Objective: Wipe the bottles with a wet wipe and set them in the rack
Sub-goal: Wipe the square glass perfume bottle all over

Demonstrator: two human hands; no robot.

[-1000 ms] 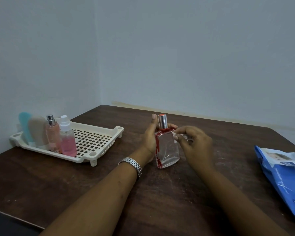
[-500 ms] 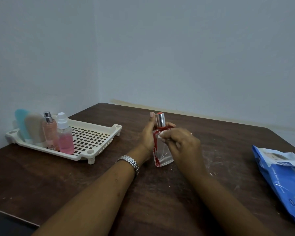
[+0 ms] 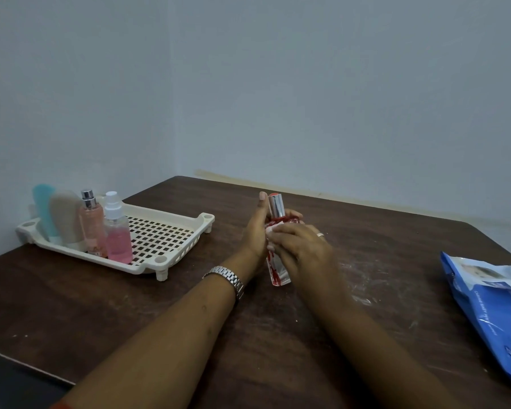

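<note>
crossed since a second ago onto the front of the clear, red-streaked glass bottle with silver cap [image 3: 278, 273], from its side farthest from the cream perforated plastic rack [image 3: 171, 262]: right hand [image 3: 303, 250], fingers pinching a white wet wipe [image 3: 270, 230] against the glass. left hand [image 3: 255, 239] fingers wrapped round that bottle, thumb up. held right of the rack, outside it.

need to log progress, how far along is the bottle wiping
Done: a teal tube, beige tube, peach bottle and pink bottle stand at the left end of the rack. In hand: the left hand grips a red-trimmed bottle while the right hand rubs a wipe on it. Left: finish wiping it and set it in the rack. No other loose bottles show.
</note>
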